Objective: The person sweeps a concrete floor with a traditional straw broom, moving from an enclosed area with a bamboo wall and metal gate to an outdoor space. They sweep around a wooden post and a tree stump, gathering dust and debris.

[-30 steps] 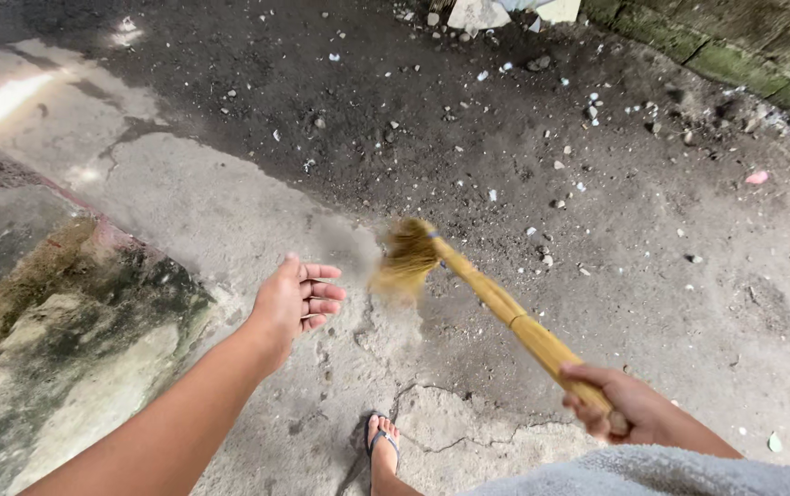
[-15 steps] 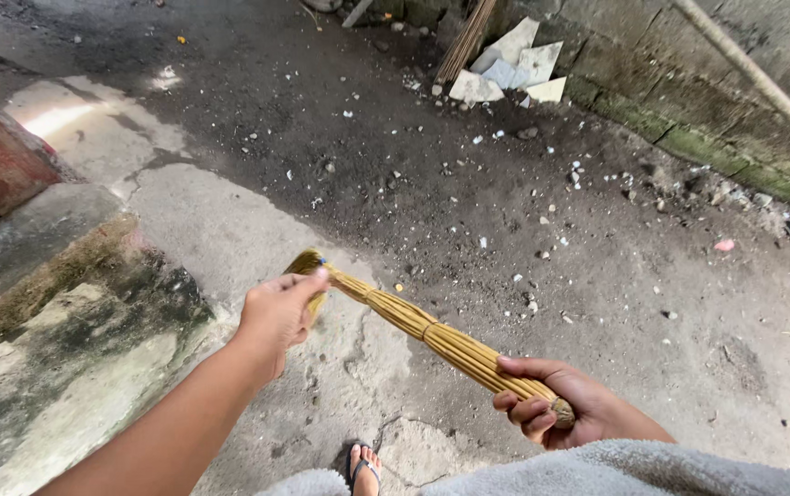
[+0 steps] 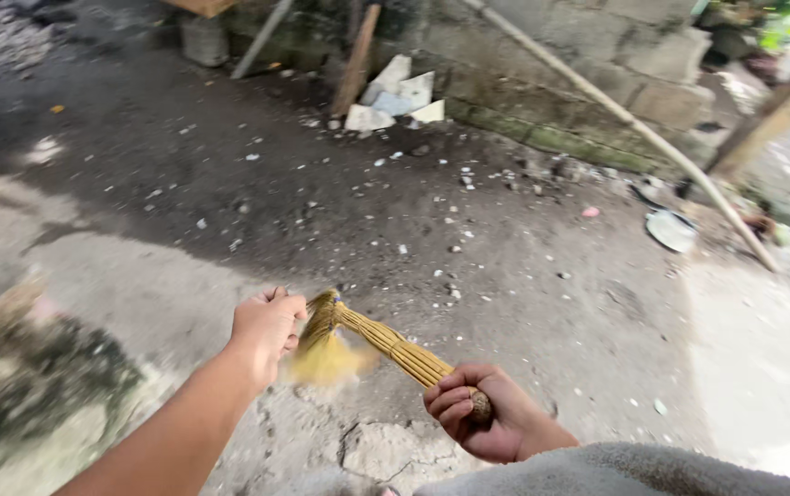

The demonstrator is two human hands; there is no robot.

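Note:
A short straw hand broom (image 3: 386, 342) with a bound yellow handle is held low over the cracked concrete floor (image 3: 156, 285). My right hand (image 3: 478, 418) grips the end of its handle at the bottom centre. My left hand (image 3: 266, 326) is closed around the bristle end, where the yellow bristles look blurred. Small white bits of debris (image 3: 450, 248) lie scattered over the dark dirty ground beyond the broom.
A rough block wall (image 3: 597, 83) runs along the back with broken white pieces (image 3: 395, 96) at its foot. A long pole (image 3: 634, 129) and wooden sticks lean against it. A round metal lid (image 3: 671, 230) lies at the right. A mossy raised slab (image 3: 18, 386) sits at the left.
The view has tilted up toward the wall. My left hand went from open beside the bristles to closed on them, and the broom came closer to my body.

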